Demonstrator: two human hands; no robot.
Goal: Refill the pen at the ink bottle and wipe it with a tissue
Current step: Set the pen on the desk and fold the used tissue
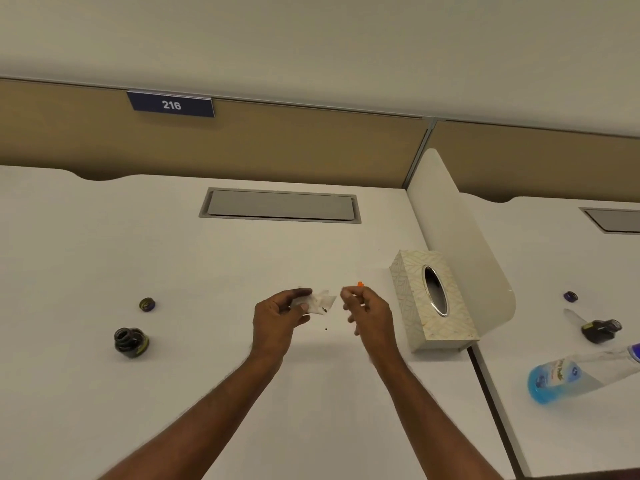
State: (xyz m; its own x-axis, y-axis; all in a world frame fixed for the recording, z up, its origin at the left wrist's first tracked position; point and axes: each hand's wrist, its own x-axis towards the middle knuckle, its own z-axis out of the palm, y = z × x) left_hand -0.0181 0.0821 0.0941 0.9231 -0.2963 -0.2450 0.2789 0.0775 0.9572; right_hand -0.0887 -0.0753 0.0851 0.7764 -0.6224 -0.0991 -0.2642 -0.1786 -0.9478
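Observation:
My left hand (278, 315) pinches a crumpled white tissue (320, 302) with a dark ink spot on it, above the middle of the white desk (207, 271). Just to its right, my right hand (363, 306) is closed around a pen; only the pen's orange tip (360, 284) sticks out above the fingers, the rest is hidden. The two hands are a small gap apart. An open dark ink bottle (131, 342) stands at the left of the desk, with its cap (147, 304) lying a little behind it.
A patterned tissue box (415, 306) lies to the right of my hands against a white divider (460, 244). A small ink drop (326, 329) marks the desk below the tissue. The neighbouring desk holds another ink bottle (601, 330), a cap (570, 296) and a blue-tinted plastic bottle (561, 375).

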